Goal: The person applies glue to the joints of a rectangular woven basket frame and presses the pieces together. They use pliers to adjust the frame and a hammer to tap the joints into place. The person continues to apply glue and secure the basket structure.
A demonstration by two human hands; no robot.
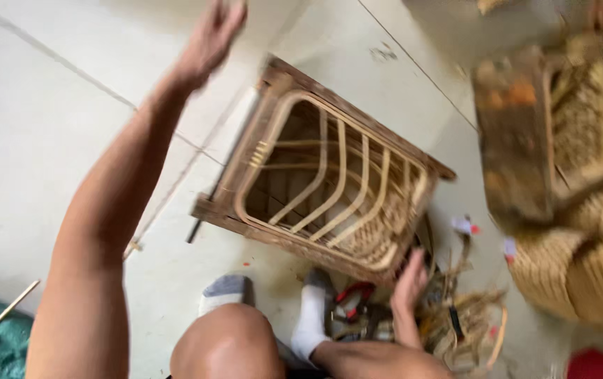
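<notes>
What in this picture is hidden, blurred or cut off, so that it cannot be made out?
Head view:
- Left hand: motion-blurred, fingertips cut by the top edge; its grip cannot be told.
- Right hand: at the rattan frame; contact unclear through blur.
- Woven pieces: smeared, cut by the right edge.
- Red-handled tool: partly hidden behind the sock.

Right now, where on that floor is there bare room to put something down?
The pale tiled floor is bare left of the raised left hand and arm, up to the rattan frame. Another bare strip runs above the frame. It is crowded by the right hand: tools and rattan scraps, with woven baskets on the right.
</notes>
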